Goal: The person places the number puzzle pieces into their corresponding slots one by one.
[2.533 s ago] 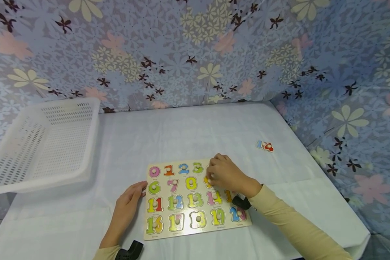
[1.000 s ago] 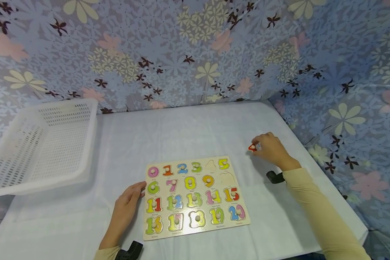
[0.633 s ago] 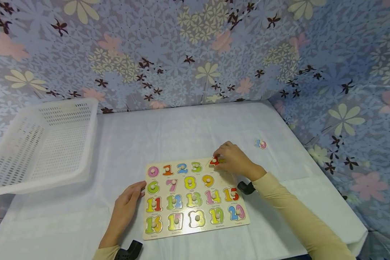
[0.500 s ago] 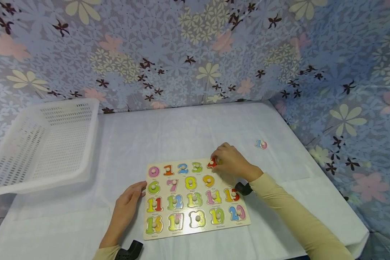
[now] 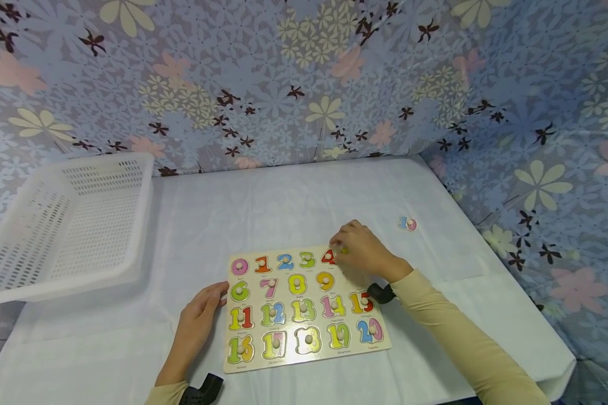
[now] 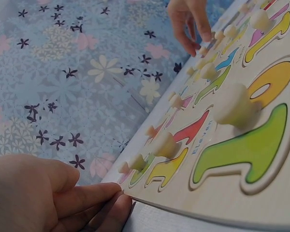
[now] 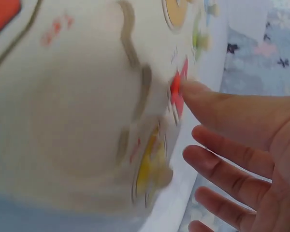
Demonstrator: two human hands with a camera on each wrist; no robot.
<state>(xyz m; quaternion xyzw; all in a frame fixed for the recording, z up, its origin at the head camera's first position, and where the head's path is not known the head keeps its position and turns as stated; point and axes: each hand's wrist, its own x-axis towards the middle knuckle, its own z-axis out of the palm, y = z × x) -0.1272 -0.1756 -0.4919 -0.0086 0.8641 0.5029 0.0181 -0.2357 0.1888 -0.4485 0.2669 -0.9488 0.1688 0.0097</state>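
A wooden number puzzle board (image 5: 284, 360) lies on the white table, most slots filled with knobbed number pieces. My right hand (image 5: 362, 250) is over its top right corner, thumb right at the red 4 piece (image 5: 327, 257), which sits in its slot. In the right wrist view the fingers (image 7: 227, 176) are spread and hold nothing; the yellow 5 piece (image 7: 152, 159) lies beside them. The slot for 10 shows bare in that view. My left hand (image 5: 200, 315) touches the board's left edge with straight fingertips (image 6: 108, 191).
A blue and pink 10 piece (image 5: 407, 224) lies on the table beyond the board, to the right. A white plastic basket (image 5: 142, 219) stands at the far left. Floral cloth (image 5: 304, 84) hangs behind and along the right side.
My right hand picked the red 4 off the table, carried it left to the board and let go of it in its slot. The left hand stayed at the edge.
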